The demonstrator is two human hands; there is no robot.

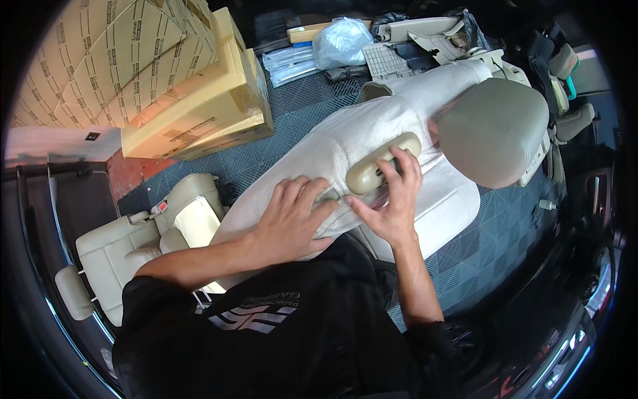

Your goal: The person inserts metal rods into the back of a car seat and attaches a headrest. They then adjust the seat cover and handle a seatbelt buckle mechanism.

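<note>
A smooth beige oval trim piece [362, 174] with a dark recess lies slantwise against the pale fabric seat cover [292, 163]. My right hand [393, 203] is bent over that piece, fingertips at the recess and thumb apart on the nearer side, by the cover's edge. To its left, my left hand [286, 216] has its fingers curled down on the pale fabric, thumb close to the index finger. Its fingertips press into the cloth beside a loose fold. A padded grey-beige headrest [495, 133] sits at the far right end of the seat.
Cardboard boxes [199, 116] are stacked at the far left. A beige leather seat [119, 243] stands at the left. Clear plastic bags [342, 43] and beige trim panels [389, 63] lie at the back. A small white bottle [547, 205] is on the tiled floor [495, 229].
</note>
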